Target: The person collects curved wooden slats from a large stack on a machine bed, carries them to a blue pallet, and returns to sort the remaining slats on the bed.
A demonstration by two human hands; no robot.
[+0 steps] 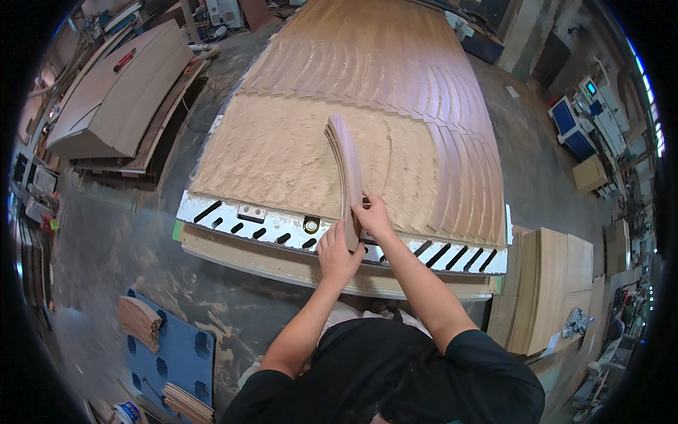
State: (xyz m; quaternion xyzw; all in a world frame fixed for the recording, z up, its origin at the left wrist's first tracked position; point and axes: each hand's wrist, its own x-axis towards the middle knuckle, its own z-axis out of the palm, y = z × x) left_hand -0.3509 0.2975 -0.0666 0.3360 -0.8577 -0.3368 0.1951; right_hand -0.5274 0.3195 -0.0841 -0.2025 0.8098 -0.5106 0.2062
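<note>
I am holding a stack of curved brown wooden strips (pixel 346 169) on edge, closed between my left hand (pixel 337 256) and right hand (pixel 372 215), at the machine bed's (pixel 282 155) 6 o'clock edge. They look stiff and light; I am gripping the near end.

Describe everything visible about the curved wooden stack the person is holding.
The curved wooden stack is several thin, arc-shaped brown strips pressed together on edge, looking like cut fibreboard or plywood. It stands upright on the dusty machine bed, bowing away from the person. The left hand clasps its near end; the right hand grips it beside that. Its far end is free.
</note>
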